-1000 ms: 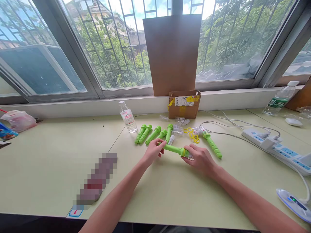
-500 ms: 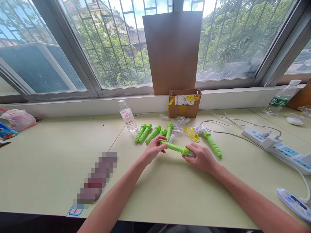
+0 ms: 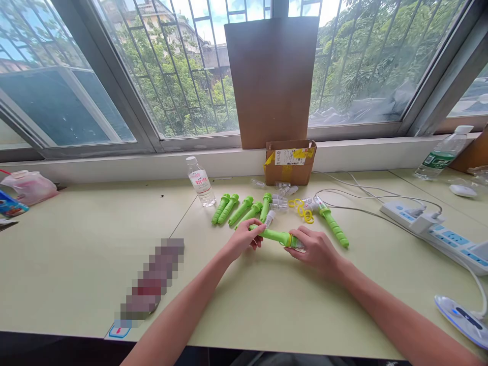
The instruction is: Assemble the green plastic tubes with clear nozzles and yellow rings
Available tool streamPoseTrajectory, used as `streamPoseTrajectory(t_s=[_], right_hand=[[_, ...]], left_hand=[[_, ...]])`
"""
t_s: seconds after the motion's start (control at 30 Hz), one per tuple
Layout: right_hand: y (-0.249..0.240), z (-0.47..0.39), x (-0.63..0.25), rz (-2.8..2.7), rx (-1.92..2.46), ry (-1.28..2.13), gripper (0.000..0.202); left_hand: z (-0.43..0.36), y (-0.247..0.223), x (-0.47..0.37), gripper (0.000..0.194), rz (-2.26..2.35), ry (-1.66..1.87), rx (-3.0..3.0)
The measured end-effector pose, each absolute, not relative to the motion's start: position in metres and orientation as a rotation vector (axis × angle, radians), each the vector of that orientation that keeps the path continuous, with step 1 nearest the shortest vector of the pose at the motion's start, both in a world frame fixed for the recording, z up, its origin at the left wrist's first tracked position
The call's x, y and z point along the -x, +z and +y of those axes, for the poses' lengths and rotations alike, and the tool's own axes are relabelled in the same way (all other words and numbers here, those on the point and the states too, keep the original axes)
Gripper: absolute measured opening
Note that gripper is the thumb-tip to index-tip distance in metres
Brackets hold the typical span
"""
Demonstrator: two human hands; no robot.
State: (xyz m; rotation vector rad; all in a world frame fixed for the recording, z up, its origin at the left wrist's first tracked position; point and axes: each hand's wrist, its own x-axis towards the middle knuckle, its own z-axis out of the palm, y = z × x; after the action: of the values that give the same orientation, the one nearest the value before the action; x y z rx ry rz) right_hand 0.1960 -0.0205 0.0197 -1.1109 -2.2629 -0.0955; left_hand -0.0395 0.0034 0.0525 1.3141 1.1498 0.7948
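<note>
Gripping 1 green tube [image 3: 275,235] mid-frame, my left hand [image 3: 244,238] and right hand [image 3: 315,249] face 5 uncapped tubes [image 3: 227,209] above, 1 capped tube [image 3: 335,230] centre-right.

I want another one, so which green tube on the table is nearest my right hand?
The lone green tube right of the yellow rings; the others cluster left of them.
</note>
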Motion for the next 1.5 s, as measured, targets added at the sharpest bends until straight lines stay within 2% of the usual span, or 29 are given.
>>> streamPoseTrajectory(t_s=[0.23,0.57,0.73,0.87,1.0,1.2,1.33,1.5], right_hand=[[0.018,-0.017,-0.2,-2.258,1.121,0.058,0.025],[0.02,-0.022,-0.193,-2.242,1.182,0.183,0.025],[0.022,-0.021,-0.195,-2.219,1.175,0.294,0.024],[0.022,-0.022,-0.194,-2.218,1.171,0.216,0.024],[0.021,-0.024,-0.193,-2.261,1.168,0.065,0.024],[0.018,-0.023,-0.193,-2.278,1.15,0.038,0.025],[0.022,-0.024,-0.192,-2.253,1.17,0.146,0.023],[0.028,-0.025,-0.191,-2.199,1.16,0.485,0.019]], left_hand=[[0.002,0.053,0.043,0.042,0.994,0.829,-1.388],[0.005,0.047,0.041,0.033,0.997,0.915,-1.361],[0.005,0.046,0.043,0.04,0.894,0.942,-1.363],[0.002,0.046,0.039,0.036,0.986,0.947,-1.354],[0.003,0.045,0.037,0.041,1.187,0.837,-1.39],[0.007,0.045,0.042,0.037,1.119,0.844,-1.361],[0.007,0.046,0.041,0.032,1.03,0.895,-1.373],[0.004,0.052,0.041,0.03,0.971,0.887,-1.429]])
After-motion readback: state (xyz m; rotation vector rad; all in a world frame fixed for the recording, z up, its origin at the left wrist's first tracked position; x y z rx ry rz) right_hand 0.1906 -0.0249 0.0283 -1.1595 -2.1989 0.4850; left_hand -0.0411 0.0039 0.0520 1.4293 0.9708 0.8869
